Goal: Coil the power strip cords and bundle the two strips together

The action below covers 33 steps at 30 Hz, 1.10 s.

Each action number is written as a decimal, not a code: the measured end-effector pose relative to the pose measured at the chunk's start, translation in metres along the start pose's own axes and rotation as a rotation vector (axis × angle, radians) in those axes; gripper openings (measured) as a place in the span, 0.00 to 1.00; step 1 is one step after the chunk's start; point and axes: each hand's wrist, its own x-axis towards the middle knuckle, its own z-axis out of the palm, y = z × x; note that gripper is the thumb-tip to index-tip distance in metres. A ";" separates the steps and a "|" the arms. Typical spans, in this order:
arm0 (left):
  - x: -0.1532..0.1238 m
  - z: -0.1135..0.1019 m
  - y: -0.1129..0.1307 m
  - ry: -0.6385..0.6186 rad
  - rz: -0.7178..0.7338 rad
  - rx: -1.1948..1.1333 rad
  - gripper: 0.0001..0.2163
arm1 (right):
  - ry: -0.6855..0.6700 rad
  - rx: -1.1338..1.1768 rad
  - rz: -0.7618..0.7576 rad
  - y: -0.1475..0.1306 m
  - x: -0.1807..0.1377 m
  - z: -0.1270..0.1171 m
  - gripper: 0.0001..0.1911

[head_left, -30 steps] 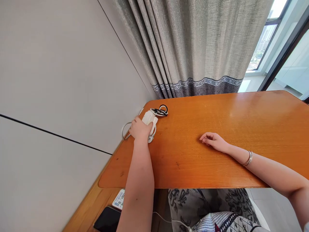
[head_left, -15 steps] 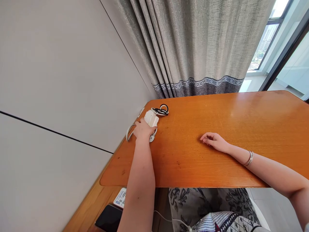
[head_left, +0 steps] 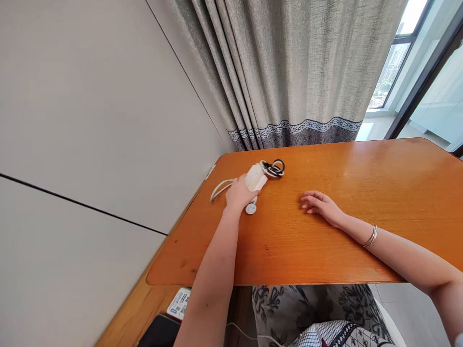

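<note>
White plastic makes up the block [head_left: 256, 176] in your left hand [head_left: 238, 193]. Your grip there is pinching the block, with the thumb on its right side and the other fingers on its left. The block is near the far left corner of the brown wooden surface [head_left: 354, 193], and its far end pokes out past your hand. It looks a bit blurry, so you cannot tell if it touches the wood or is lifted a little. A bundle of black and white cords [head_left: 278, 168] is looped up just past that far end. A fat white cable [head_left: 212, 195] bends out to the left of your hand, and a round white plug [head_left: 251, 208] sits close to your thumb, on the near side of the block. Your right hand [head_left: 323, 207] is well apart from all this, over the middle of the surface. Its grip is loose, with the fingers a bit spread and softly bent. Two thin silver bangles [head_left: 372, 236] go around that wrist. Behind the far edge hangs a grey curtain [head_left: 307, 72] with a wavy band, and a pale wall [head_left: 90, 106] stands on your left. Below, a black flat thing [head_left: 159, 331] lies next to a white printed box [head_left: 178, 303], both partly hidden by your left arm.
</note>
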 end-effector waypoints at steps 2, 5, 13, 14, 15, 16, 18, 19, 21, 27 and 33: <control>-0.009 0.006 0.020 -0.031 0.103 -0.053 0.36 | 0.058 0.162 0.065 -0.006 0.003 -0.002 0.13; -0.024 0.013 0.047 -0.062 0.242 -0.110 0.38 | 0.097 0.349 0.155 -0.015 0.007 -0.006 0.18; -0.032 0.017 0.053 -0.064 0.460 -0.047 0.39 | 0.239 0.536 0.209 -0.027 0.009 -0.009 0.24; -0.030 0.017 0.050 -0.058 0.485 -0.037 0.39 | 0.232 0.535 0.210 -0.027 0.009 -0.009 0.26; -0.028 0.017 0.047 -0.053 0.511 -0.027 0.39 | 0.219 0.532 0.217 -0.028 0.009 -0.010 0.28; -0.027 0.017 0.045 -0.048 0.536 -0.016 0.38 | 0.205 0.528 0.234 -0.029 0.009 -0.010 0.30; -0.025 0.017 0.042 -0.050 0.583 0.003 0.38 | 0.181 0.530 0.273 -0.030 0.010 -0.012 0.32; -0.024 0.017 0.041 -0.054 0.601 0.012 0.38 | 0.171 0.535 0.286 -0.030 0.010 -0.013 0.31; -0.024 0.017 0.040 -0.057 0.623 0.029 0.37 | 0.162 0.540 0.297 -0.030 0.011 -0.014 0.27; -0.026 0.017 0.043 0.097 0.770 0.042 0.34 | 0.213 0.468 0.276 -0.031 0.010 -0.008 0.07; -0.047 0.022 0.069 0.223 0.985 -0.008 0.26 | 0.204 0.359 0.247 -0.028 0.005 0.000 0.04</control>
